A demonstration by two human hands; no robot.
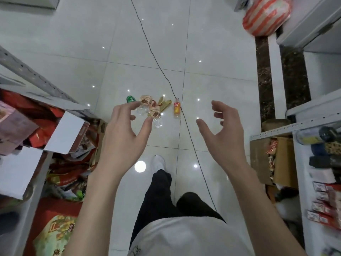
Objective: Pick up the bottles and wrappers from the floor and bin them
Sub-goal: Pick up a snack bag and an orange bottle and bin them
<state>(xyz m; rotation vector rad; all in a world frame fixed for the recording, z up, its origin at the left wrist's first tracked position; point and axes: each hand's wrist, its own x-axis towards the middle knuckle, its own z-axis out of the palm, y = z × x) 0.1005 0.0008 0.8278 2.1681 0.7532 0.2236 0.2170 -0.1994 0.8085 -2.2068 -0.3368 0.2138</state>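
Both hands are held out over the tiled floor (73, 52) with nothing in them: the left hand (121, 130) and right hand (223, 130) have their fingers spread and loosely curved, palms facing each other. The litter lies in a small cluster farther off on the floor. A green bottle (130, 99) is at its left end, clear wrappers (154, 112) with orange labels are beside it, yellow wrappers (164, 104) are next, and an orange bottle (176, 108) is at the right, just beside a thin black cable (156, 61). The left fingertips overlap the clear wrappers in view. Stocked shelves (36, 126) flank both sides.
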